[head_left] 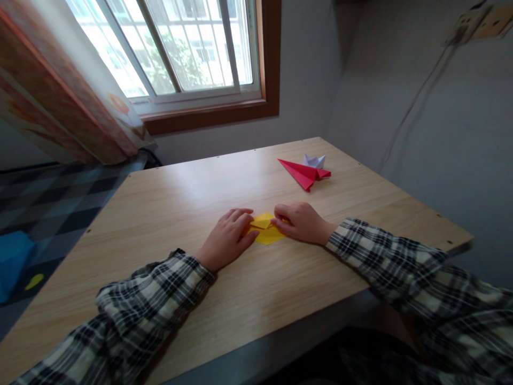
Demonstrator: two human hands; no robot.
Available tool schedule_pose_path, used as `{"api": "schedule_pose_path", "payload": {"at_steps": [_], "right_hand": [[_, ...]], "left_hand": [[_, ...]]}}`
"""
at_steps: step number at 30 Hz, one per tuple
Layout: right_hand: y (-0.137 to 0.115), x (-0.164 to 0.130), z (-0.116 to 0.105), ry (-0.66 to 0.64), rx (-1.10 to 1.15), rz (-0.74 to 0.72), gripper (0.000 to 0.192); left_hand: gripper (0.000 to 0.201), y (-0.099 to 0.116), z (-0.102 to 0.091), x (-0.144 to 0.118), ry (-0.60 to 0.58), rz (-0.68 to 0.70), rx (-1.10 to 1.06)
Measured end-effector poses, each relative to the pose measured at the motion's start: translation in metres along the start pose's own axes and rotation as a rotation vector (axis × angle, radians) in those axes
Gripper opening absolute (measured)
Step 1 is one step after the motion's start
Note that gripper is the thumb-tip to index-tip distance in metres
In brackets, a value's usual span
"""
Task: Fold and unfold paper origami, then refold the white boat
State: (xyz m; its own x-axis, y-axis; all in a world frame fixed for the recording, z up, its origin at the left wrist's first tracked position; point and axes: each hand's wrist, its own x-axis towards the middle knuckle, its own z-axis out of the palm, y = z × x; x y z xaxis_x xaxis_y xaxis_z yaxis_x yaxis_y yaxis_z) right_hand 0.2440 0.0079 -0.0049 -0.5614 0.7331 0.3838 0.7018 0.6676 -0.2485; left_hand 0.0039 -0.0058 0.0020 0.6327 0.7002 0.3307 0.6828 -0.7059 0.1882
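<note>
A partly folded yellow paper (264,229) lies flat on the wooden table (180,198) between my hands. My left hand (228,238) rests palm down on its left side, fingers pressing the paper. My right hand (300,222) presses the paper's right edge with curled fingertips. Both forearms wear checked sleeves. Part of the paper is hidden under my fingers.
A red paper plane (304,172) and a small white folded paper (315,160) sit at the table's far right. A window with a curtain (72,101) is behind the table. A grey wall with a cable is on the right. A blue object (12,259) lies on the checked floor at left.
</note>
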Motion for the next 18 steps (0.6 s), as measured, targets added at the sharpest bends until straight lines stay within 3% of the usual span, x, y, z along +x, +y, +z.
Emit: {"api": "schedule_pose_path", "payload": {"at_steps": [8,18], "right_hand": [[0.0025,0.0030,-0.0011,0.089,0.103,-0.114,0.017],[-0.0018,0.0036,-0.0030,0.035,0.199,-0.033,0.012]], "left_hand": [[0.022,0.0006,-0.0002,0.0001,-0.004,0.003,-0.064],[0.015,0.0035,-0.0043,0.0007,0.011,0.014,-0.005]]}}
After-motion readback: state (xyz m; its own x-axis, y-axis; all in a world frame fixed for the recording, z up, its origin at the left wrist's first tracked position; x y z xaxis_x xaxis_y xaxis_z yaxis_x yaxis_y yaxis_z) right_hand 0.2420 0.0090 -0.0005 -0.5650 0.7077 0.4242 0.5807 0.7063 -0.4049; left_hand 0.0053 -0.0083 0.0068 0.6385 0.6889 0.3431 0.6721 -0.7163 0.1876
